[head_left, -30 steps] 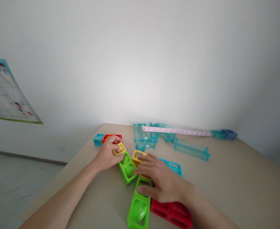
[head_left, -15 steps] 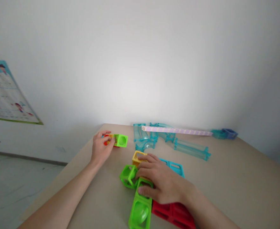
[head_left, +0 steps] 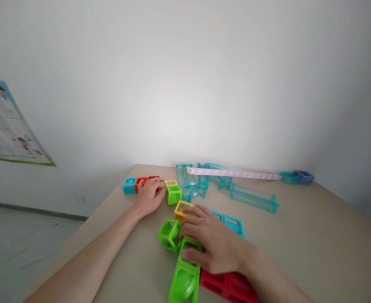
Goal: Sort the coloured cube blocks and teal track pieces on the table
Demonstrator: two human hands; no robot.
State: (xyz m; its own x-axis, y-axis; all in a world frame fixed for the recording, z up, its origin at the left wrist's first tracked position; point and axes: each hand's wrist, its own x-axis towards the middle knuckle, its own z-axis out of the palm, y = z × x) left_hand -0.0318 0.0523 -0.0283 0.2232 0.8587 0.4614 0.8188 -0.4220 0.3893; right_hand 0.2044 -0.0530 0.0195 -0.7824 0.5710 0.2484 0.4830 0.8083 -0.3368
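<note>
My left hand (head_left: 150, 195) reaches over the far left of the table with its fingers bent. Its fingertips meet the left side of a joined yellow cube (head_left: 171, 183) and green cube (head_left: 174, 196). Beneath and behind the fingers lies a row with a blue cube (head_left: 129, 186), an orange-red cube (head_left: 140, 182) and a partly covered red cube (head_left: 154, 177). My right hand (head_left: 213, 240) is closed over a nearer cluster, its fingers across a yellow cube (head_left: 180, 210) and its thumb on a green block (head_left: 185, 273). A tilted green cube (head_left: 169, 234) touches this cluster.
Red blocks (head_left: 228, 286) and blue blocks (head_left: 234, 225) lie around my right hand. Clear teal track pieces (head_left: 254, 198) are near the wall, with a striped lilac stick (head_left: 236, 173) across some. A dark blue block (head_left: 304, 177) sits far right. A poster (head_left: 11, 126) hangs left.
My left hand has shifted right and slightly nearer, and the yellow and green cubes have moved with it and turned. The blue and red row now shows. My right hand stays put.
</note>
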